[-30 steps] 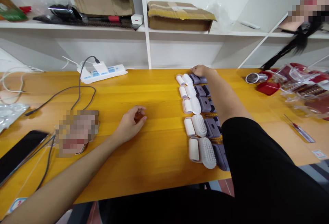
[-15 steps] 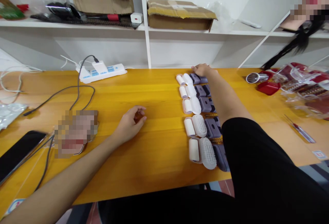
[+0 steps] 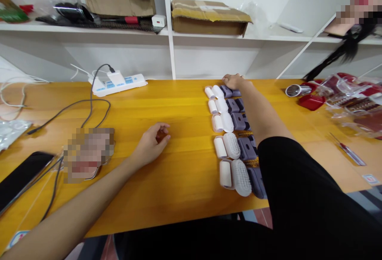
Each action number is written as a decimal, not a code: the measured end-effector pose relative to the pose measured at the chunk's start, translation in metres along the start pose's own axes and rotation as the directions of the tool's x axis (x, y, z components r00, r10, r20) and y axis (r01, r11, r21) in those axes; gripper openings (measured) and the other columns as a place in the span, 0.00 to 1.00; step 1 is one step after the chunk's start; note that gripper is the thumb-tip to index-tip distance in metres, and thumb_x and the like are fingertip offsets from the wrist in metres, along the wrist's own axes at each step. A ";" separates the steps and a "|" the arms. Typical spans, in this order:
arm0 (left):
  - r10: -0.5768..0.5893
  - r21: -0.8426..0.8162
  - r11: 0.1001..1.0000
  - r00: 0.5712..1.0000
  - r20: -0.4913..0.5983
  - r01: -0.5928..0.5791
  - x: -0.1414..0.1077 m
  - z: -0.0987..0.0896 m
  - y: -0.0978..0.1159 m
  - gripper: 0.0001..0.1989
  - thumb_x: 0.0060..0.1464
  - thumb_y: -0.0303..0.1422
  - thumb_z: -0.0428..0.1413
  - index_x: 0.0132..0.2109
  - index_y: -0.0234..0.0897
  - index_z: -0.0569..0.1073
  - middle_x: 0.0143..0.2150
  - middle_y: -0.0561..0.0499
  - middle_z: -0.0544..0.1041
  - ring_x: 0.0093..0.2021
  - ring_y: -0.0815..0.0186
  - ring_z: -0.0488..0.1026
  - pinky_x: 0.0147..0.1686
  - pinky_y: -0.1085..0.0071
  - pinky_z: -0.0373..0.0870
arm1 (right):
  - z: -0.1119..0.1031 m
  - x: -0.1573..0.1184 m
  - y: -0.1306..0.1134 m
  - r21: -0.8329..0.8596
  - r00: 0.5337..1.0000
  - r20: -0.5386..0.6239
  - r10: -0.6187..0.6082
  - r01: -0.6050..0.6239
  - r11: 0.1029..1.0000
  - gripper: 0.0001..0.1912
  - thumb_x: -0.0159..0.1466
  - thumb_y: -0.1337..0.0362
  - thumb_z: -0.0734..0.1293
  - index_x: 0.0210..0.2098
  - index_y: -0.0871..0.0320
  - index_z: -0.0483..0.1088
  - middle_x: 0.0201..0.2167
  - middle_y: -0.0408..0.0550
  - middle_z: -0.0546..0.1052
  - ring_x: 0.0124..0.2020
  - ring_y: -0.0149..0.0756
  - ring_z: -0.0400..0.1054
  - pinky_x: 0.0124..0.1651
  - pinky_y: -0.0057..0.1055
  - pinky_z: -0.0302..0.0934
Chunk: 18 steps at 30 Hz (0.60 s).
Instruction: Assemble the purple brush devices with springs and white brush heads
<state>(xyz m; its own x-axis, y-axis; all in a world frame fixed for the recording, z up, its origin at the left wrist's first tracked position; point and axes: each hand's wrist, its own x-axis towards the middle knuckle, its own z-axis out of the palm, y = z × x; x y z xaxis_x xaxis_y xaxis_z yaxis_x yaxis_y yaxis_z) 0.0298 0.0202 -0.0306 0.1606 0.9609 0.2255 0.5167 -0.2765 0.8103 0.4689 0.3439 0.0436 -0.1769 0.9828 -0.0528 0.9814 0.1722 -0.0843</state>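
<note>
My left hand rests over the wooden table with its fingers loosely curled and the thumb apart; it holds nothing. Reaching to the far end of several rows of parts, my right hand has its fingers bent at the farthest purple plastic part. Whether it grips that part is hidden. Beside the purple column lie white bristled brush heads, and left of them stand pale oval shells with cream inserts. My right forearm and black sleeve cover some pieces farther right.
A power strip with a cable lies at the back left. Near my left arm are a phone and a blurred-out item. Red brushes in clear packaging and a screwdriver are at the right. Shelves hold a cardboard box.
</note>
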 end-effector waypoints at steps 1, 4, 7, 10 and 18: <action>-0.001 0.001 1.000 1.000 0.002 0.001 0.000 0.000 0.000 0.17 0.68 0.41 0.61 0.59 0.42 0.76 0.50 0.44 0.82 0.48 0.56 0.82 0.52 0.54 0.81 | -0.002 -0.004 -0.003 -0.006 1.000 0.003 0.021 -0.021 1.000 0.32 0.89 0.55 0.52 0.67 0.80 0.71 0.72 0.85 0.72 0.75 0.65 0.59 0.76 0.68 0.47; -0.002 0.001 1.000 1.000 0.006 0.002 0.000 0.000 -0.001 0.17 0.68 0.41 0.61 0.59 0.42 0.76 0.50 0.44 0.82 0.49 0.55 0.82 0.53 0.53 0.81 | -0.009 -0.015 -0.014 0.011 0.998 0.022 0.057 -0.058 0.998 0.33 0.88 0.53 0.52 0.67 0.81 0.69 0.73 0.83 0.72 0.76 0.63 0.57 0.78 0.64 0.45; 0.005 -0.003 1.000 1.000 0.005 -0.005 0.000 0.000 0.000 0.17 0.67 0.41 0.61 0.59 0.41 0.76 0.50 0.44 0.82 0.49 0.55 0.82 0.53 0.54 0.81 | -0.016 -0.024 -0.022 0.002 0.997 0.018 0.074 -0.074 0.997 0.31 0.87 0.52 0.53 0.68 0.74 0.71 0.74 0.78 0.72 0.75 0.63 0.59 0.78 0.64 0.47; 0.017 -0.005 1.000 1.000 0.013 -0.017 0.001 -0.001 0.001 0.17 0.68 0.42 0.61 0.59 0.42 0.75 0.50 0.44 0.82 0.48 0.56 0.82 0.51 0.56 0.81 | -0.022 -0.030 -0.026 -0.016 0.996 0.010 0.085 -0.085 0.996 0.30 0.86 0.53 0.54 0.71 0.67 0.72 0.75 0.74 0.73 0.75 0.66 0.61 0.77 0.66 0.50; 0.028 0.032 0.999 0.995 0.095 -0.031 0.004 -0.006 -0.007 0.21 0.69 0.44 0.59 0.64 0.43 0.74 0.54 0.43 0.82 0.54 0.53 0.83 0.54 0.53 0.82 | -0.035 -0.044 -0.025 -0.033 0.994 -0.082 0.073 -0.076 0.997 0.38 0.81 0.47 0.51 0.83 0.54 0.64 0.81 0.65 0.68 0.81 0.74 0.56 0.79 0.74 0.49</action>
<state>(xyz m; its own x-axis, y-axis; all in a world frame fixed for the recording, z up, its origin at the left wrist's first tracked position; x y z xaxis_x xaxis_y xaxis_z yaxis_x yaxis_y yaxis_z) 0.0223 0.0256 -0.0320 0.2539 0.9472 0.1959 0.5384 -0.3067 0.7849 0.4544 0.2989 0.0830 -0.0977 0.9950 0.0227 0.9940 0.0987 -0.0475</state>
